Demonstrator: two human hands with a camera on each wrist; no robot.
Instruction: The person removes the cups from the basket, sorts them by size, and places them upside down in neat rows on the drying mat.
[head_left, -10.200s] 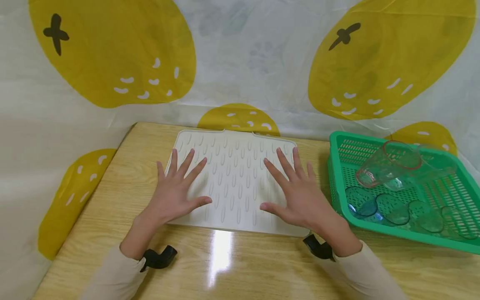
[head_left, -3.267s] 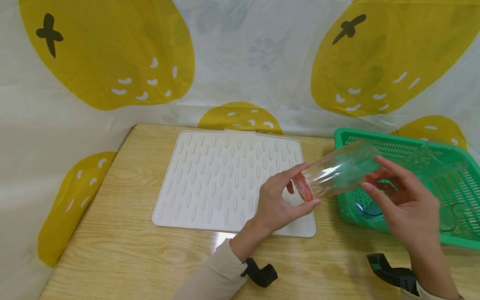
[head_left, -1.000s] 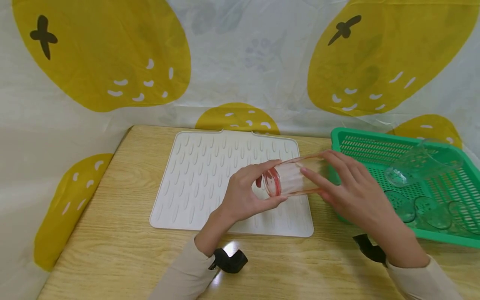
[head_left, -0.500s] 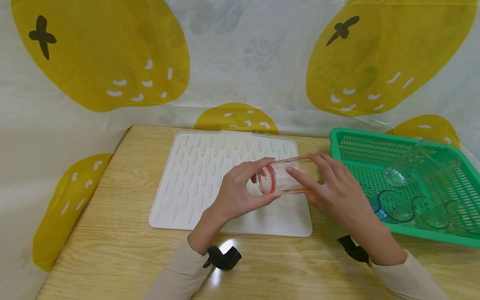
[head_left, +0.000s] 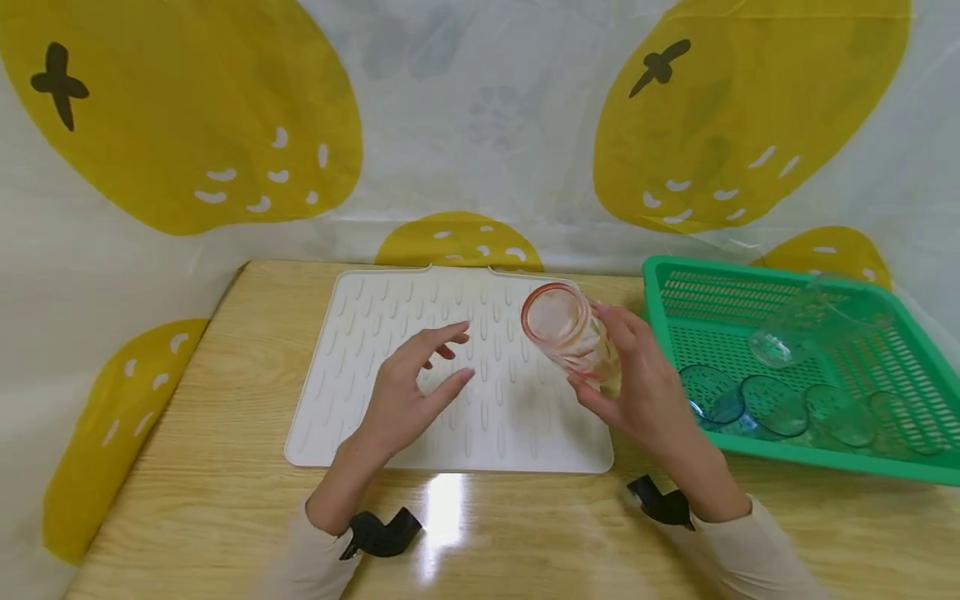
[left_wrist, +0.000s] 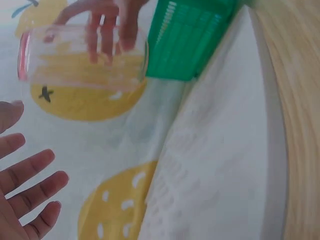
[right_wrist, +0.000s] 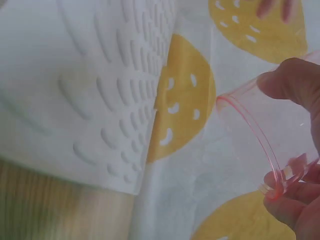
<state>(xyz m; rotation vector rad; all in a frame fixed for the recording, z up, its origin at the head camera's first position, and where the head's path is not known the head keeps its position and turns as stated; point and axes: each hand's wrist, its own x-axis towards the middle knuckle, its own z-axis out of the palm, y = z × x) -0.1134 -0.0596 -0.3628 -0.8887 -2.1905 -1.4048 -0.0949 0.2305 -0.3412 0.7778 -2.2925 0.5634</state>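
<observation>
My right hand [head_left: 645,387] grips a clear pink glass [head_left: 566,333] above the right part of the white ridged mat [head_left: 450,454]. In the head view the glass is tilted, its red-edged base toward the upper left. The right wrist view shows thumb and fingers of the right hand [right_wrist: 300,145] around the glass [right_wrist: 255,120]. My left hand [head_left: 401,396] is held over the mat's middle, apart from the glass, fingers slightly bent and holding nothing. In the left wrist view the left hand's fingers [left_wrist: 35,175] are spread, below the glass [left_wrist: 85,57].
A green basket [head_left: 840,460] stands on the table right of the mat. In it a clear glass [head_left: 810,329] lies tilted, and several blue and greenish glasses [head_left: 772,406] line its near side. Behind the table hangs a cloth with yellow fruit shapes [head_left: 750,125].
My left hand has let go of the glass and moved left. My right hand keeps the glass, which has turned from lying sideways to a steeper tilt over the mat.
</observation>
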